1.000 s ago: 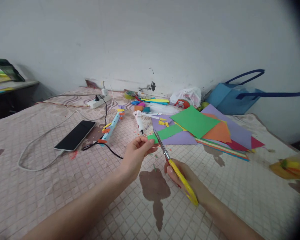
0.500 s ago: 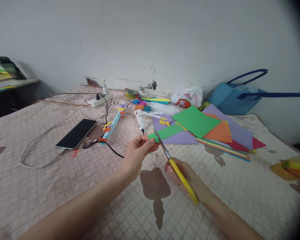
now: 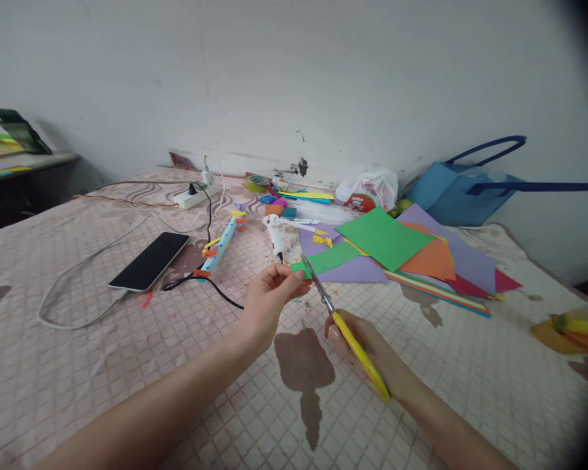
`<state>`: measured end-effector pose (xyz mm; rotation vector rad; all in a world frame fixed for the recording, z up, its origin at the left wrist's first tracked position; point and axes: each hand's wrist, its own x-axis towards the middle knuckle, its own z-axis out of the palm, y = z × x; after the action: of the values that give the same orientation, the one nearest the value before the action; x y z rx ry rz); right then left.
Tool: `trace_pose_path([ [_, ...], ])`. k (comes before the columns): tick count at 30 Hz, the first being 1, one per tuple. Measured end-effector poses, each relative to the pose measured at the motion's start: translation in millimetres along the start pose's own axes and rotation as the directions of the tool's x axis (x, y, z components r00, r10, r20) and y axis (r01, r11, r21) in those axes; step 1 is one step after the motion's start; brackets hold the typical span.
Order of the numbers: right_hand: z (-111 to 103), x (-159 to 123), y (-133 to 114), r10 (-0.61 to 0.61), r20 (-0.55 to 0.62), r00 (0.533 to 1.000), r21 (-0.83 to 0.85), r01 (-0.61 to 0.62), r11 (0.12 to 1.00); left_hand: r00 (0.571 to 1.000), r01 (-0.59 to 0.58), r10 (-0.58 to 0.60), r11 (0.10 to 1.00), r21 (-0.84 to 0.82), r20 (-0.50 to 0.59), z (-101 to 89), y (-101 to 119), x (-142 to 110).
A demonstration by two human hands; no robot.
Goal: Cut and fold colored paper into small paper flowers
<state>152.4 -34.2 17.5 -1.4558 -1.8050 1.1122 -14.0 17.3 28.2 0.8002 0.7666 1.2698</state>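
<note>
Between thumb and fingers, my left hand (image 3: 273, 297) pinches a small piece of green paper (image 3: 301, 269) near the middle of the view. My right hand (image 3: 360, 336) grips yellow-handled scissors (image 3: 357, 352), their blades pointing up and left at the right side of the green piece. The blades look closed or nearly so; I cannot tell whether they are through the paper. Behind the blades a green strip (image 3: 336, 258) lies on purple paper (image 3: 357, 270), beside small yellow cut pieces (image 3: 322, 241).
A white glue gun (image 3: 274, 235) lies beyond my hands. To the left are a light-blue decorated stick (image 3: 220, 247), a phone (image 3: 149, 262) on a cable and a power strip (image 3: 196, 196). Stacked coloured sheets (image 3: 385, 238) and a blue bag (image 3: 458, 192) are to the right.
Almost nothing differs. Both hands, the green piece and the scissors keep practically the same position.
</note>
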Motion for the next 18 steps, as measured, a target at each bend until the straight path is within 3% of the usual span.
trace_pose_path([
  [11,2,2,9,0.007,-0.015,1.0,0.005,-0.007,1.0,1.0,-0.018,0.018,1.0,-0.014,0.002,0.0,-2,1],
  [18,3,3,-1,0.057,-0.022,0.998,0.058,-0.056,0.997,1.0,-0.022,0.022,1.0,-0.005,0.013,-0.2,-1,2],
])
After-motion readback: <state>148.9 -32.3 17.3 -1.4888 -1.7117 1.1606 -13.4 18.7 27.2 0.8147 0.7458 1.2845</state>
